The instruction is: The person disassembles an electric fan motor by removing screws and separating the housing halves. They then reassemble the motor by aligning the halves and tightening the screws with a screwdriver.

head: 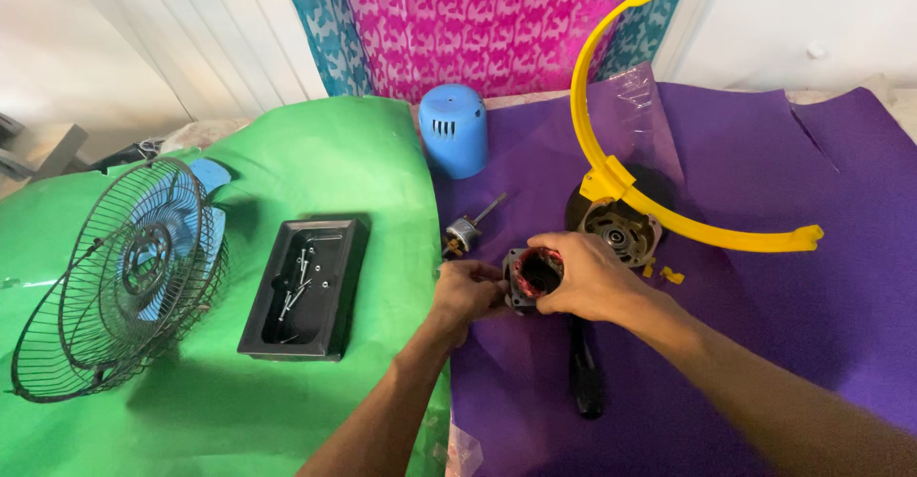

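Both of my hands hold a small fan motor stator, a grey housing with red copper windings inside, just above the purple sheet. My left hand grips its left side. My right hand wraps over its top and right side. Just behind lies the rotor with its shaft. A round motor end cover sits to the right of my hands, under the yellow curved bracket. A black-handled tool lies below my right wrist.
A black tray with several screws sits on the green sheet. A black wire fan guard with blue blades lies at the left. A blue motor cap stands at the back. Small yellow pieces lie near the bracket.
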